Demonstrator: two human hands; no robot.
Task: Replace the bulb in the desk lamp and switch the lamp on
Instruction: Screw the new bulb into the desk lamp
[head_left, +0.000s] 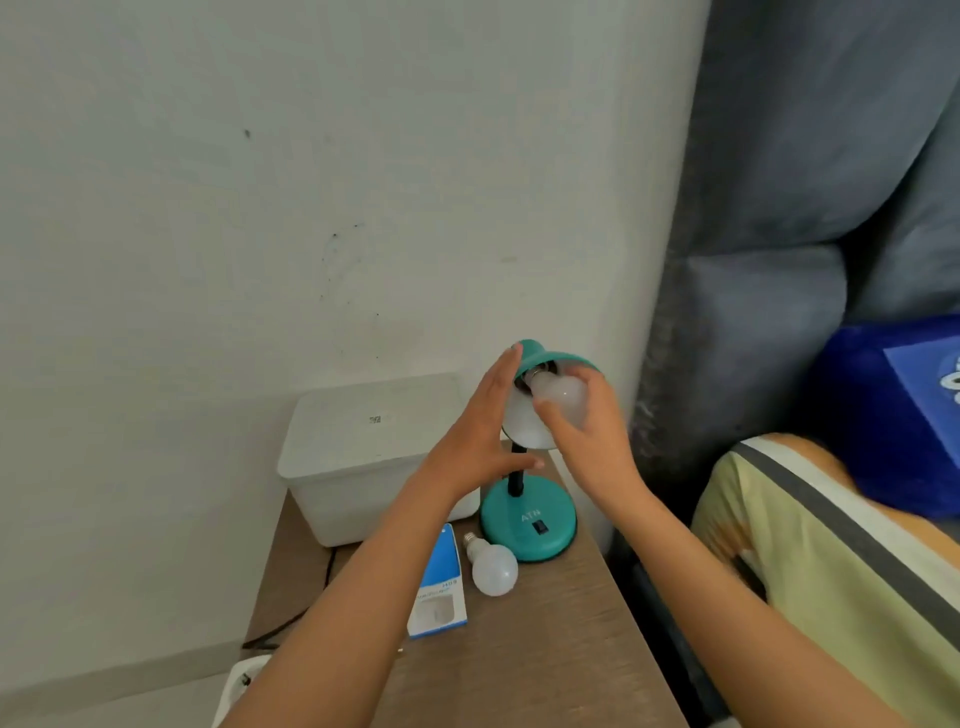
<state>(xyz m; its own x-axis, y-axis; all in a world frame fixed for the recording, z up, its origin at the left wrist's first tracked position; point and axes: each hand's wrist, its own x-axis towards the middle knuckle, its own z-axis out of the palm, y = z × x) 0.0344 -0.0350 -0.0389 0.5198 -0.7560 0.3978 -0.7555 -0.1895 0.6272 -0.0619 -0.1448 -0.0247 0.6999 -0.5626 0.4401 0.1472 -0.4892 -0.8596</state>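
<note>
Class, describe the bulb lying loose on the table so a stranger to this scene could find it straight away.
Start at the wooden table against the wall and find the green desk lamp on it. Just left of the lamp's round base, beside a blue and white box, lies the loose bulb. Unlike the bulb in the lampshade, gripped by the right hand, no hand touches it.

"ATN" on lamp base (528, 521), "H09" on box (438, 587)
</note>
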